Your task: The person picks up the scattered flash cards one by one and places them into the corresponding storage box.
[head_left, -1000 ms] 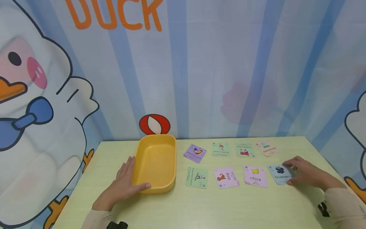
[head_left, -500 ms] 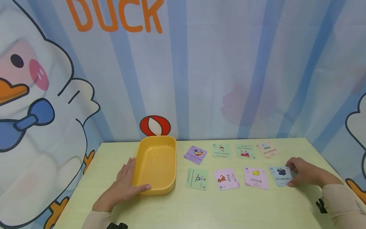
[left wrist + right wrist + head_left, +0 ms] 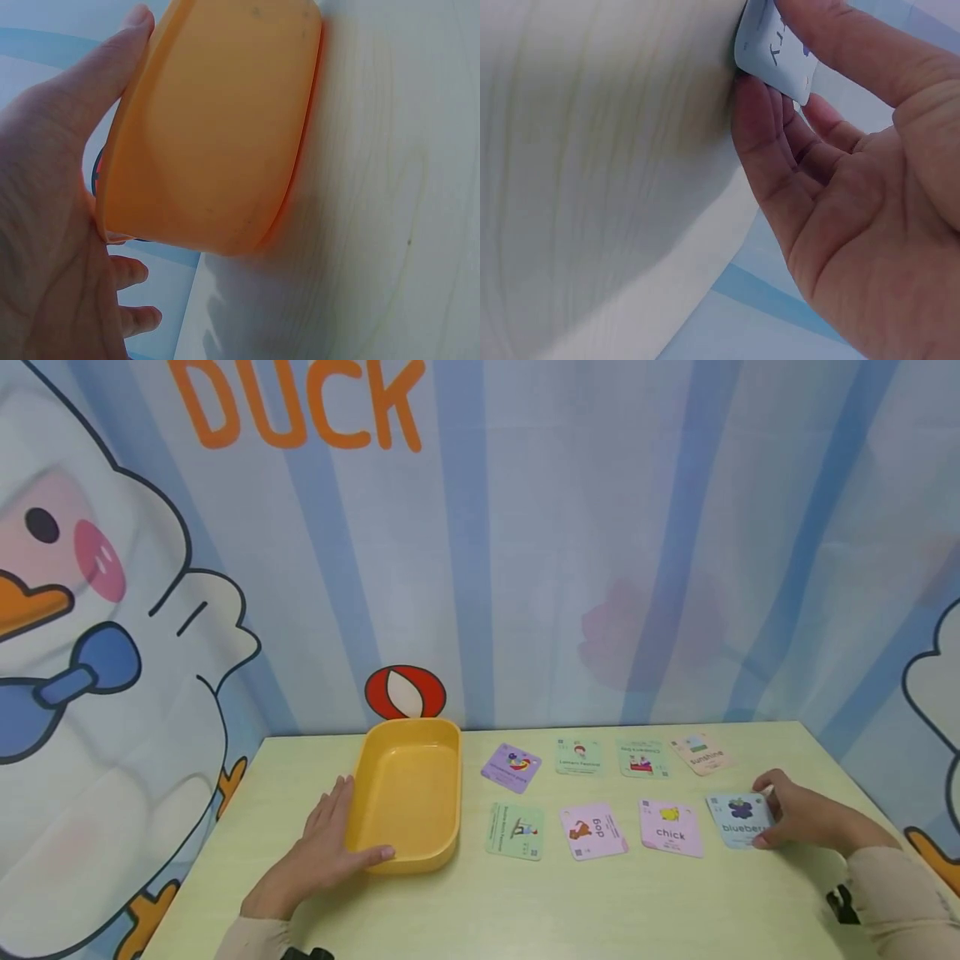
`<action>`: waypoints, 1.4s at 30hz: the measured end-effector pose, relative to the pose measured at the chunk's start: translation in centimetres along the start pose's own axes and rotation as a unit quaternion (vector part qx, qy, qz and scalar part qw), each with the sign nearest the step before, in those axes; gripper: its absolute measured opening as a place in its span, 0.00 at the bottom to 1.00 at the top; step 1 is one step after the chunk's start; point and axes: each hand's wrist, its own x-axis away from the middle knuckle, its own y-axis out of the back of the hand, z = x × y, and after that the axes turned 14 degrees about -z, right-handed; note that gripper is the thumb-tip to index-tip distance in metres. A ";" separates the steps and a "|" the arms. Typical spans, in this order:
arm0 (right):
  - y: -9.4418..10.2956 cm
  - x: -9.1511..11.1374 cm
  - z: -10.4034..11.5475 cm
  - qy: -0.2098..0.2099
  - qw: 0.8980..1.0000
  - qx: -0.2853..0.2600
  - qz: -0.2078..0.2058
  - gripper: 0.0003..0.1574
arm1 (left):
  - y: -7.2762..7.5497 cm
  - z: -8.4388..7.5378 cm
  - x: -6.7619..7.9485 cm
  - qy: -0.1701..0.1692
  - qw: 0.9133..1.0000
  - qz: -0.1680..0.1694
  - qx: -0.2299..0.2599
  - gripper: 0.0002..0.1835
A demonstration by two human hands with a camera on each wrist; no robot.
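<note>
A yellow plastic tray [image 3: 405, 793] stands on the left part of the table. My left hand [image 3: 318, 852] rests against its near left corner, fingers extended along the left side and thumb on the near rim. In the left wrist view the thumb [image 3: 112, 56] touches the rim of the tray [image 3: 214, 135]. At the right, my right hand [image 3: 806, 818] pinches the right edge of a light blue "blueberry" card [image 3: 738, 818]. The right wrist view has the thumb over the card [image 3: 772, 56] and fingers [image 3: 756, 124] beneath its raised edge.
Left of the blueberry card lie a chick card [image 3: 670, 828], a dog card [image 3: 594, 832] and a green card [image 3: 515, 832]. Behind them are a purple card [image 3: 512, 768], two green cards, including a Lantern Festival card [image 3: 579, 757], and a sunshine card [image 3: 701, 753]. A printed curtain [image 3: 525, 543] hangs behind.
The right hand's fingers have drawn in at the blueberry card's right edge, and more of the card shows. The left hand and the tray have stayed in place.
</note>
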 end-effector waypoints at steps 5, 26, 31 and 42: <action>0.1 -0.2 -0.2 -0.003 1.000 -0.021 0.010 0.46 | 0.0 0.0 0.0 -0.001 1.000 -0.001 0.000 0.71; 0.3 -0.2 -0.1 0.001 0.997 -0.071 0.031 0.40 | -0.1 0.1 0.0 0.002 1.000 0.001 0.005 0.71; 0.3 -0.3 -0.2 0.004 0.998 -0.063 0.024 0.39 | -0.1 0.2 0.0 -0.001 1.000 -0.001 0.008 0.71; 0.2 -0.6 -0.3 0.004 0.999 -0.047 0.010 0.38 | -0.1 0.1 0.1 -0.009 1.000 -0.004 0.009 0.71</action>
